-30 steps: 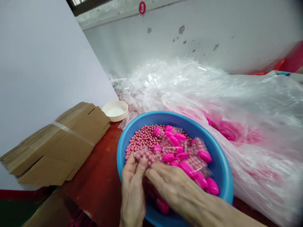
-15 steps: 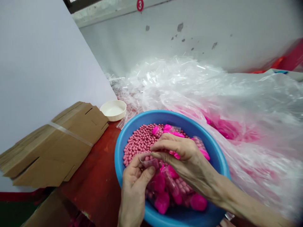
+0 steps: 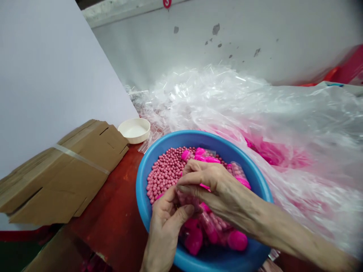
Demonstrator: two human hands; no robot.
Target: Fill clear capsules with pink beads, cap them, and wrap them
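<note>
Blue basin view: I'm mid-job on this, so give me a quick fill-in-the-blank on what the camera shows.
The left hand and right hand hold a small clear bag of ____ beads. The blue basin stands on a ____ tabletop. The white bowl sits beside a flattened ____ box.

Missing words: pink; red; cardboard.
</note>
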